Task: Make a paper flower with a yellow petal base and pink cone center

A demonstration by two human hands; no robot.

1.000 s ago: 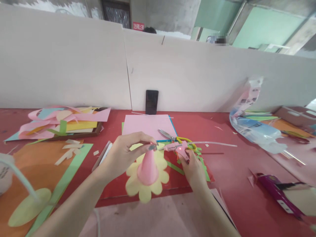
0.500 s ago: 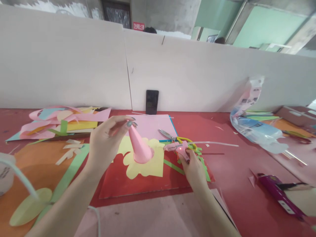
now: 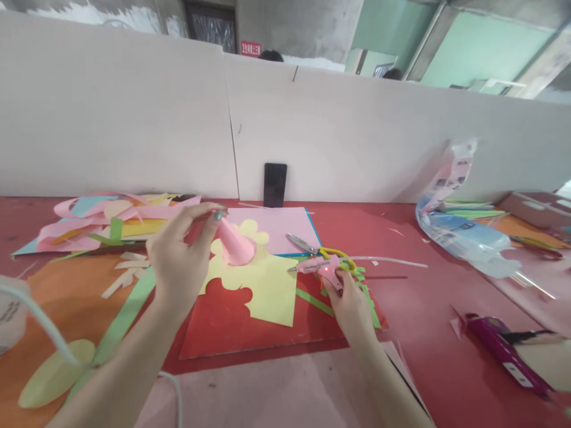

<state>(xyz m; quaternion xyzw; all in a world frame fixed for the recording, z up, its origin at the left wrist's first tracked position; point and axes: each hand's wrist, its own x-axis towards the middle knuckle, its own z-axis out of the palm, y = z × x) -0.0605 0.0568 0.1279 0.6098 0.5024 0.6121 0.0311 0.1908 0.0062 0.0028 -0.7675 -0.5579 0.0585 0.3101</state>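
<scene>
My left hand [image 3: 181, 255] pinches the tip of a pink paper cone [image 3: 237, 242] between thumb and fingers. Around the cone's wide base show the rounded petals of a yellow paper flower [image 3: 248, 229]; I cannot tell whether the two are joined. Just in front lies a yellow paper sheet [image 3: 273, 291] with a scalloped cut edge, over a red board [image 3: 223, 333]. In my right hand [image 3: 352, 306] is a pink glue gun [image 3: 328, 267], its nozzle pointing left toward the yellow paper. A clear glue stick [image 3: 388, 259] sticks out of its back.
Yellow-handled scissors [image 3: 307, 244] lie behind the glue gun, beside green paper scraps [image 3: 368, 303]. A phone [image 3: 275, 185] leans on the white partition [image 3: 339, 131]. Paper scraps [image 3: 89, 229] pile up at left. On the right are a plastic bag [image 3: 468, 238] and a purple tool [image 3: 504, 351].
My left hand has moved left and away from me with the cone, and the yellow flower has shifted with it. More of the scalloped sheet and red board shows. The glue gun has barely moved.
</scene>
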